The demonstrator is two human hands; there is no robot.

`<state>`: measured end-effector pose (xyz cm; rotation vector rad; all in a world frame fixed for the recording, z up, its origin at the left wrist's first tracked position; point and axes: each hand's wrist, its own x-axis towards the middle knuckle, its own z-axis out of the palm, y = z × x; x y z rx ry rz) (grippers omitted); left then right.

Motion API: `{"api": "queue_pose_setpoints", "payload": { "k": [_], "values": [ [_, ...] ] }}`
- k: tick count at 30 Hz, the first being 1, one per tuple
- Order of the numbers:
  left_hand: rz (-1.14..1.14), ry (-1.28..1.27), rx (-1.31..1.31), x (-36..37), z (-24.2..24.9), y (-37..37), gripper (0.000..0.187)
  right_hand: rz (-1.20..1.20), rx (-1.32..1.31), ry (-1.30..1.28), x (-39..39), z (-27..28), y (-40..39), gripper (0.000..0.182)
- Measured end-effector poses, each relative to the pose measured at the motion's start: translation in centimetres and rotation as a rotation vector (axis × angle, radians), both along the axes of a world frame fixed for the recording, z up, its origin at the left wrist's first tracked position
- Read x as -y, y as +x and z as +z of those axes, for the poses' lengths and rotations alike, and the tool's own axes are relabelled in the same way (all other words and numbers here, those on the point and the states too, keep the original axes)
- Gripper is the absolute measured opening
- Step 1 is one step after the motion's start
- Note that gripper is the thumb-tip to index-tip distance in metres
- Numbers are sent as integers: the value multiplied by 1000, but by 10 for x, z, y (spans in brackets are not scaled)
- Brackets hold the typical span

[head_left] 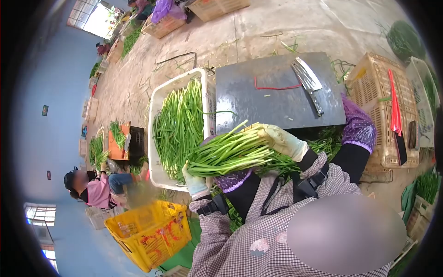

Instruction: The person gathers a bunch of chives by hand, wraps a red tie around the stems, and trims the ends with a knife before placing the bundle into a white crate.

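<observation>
A bunch of garlic chives point(230, 154) lies across both my hands above my lap, pale stem ends to the right and green leaves to the left. My gloved left hand point(195, 181) grips the leafy end. At the stem end, my gloved right hand point(282, 140) is closed around the stalks. Beside the bunch stands a white crate point(152, 134) filled with more garlic chives point(180, 127). A dark board point(258, 104) in front of me carries a kitchen knife point(308, 83) and a thin red tie point(279, 87).
On my right, an upturned tan crate point(376, 87) bears red ties point(395, 108) and a dark blade-like piece point(400, 147). A yellow crate point(152, 233) stands at lower left. Farther left, a person point(97, 187) sits by an orange board point(119, 141) with chives.
</observation>
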<state>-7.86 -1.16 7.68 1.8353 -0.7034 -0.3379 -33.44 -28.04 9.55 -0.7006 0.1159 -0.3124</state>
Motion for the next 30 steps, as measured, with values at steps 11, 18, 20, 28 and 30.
{"api": "queue_pose_setpoints", "payload": {
  "k": [11,18,20,28,30],
  "values": [
    [213,-517,-1022,17,9,10,52,56,-80,58,-13,32,-2,38],
    [209,-393,-715,6,-12,17,35,-44,-32,100,-26,33,-12,35],
    [211,-426,-745,8,-15,20,40,-14,-118,37,-26,27,-20,38],
    [230,-473,-971,1,17,8,37,-403,175,-13,28,39,-142,46],
    [272,-476,-746,3,6,10,39,-179,-448,-458,26,45,-157,45]
  ]
}}
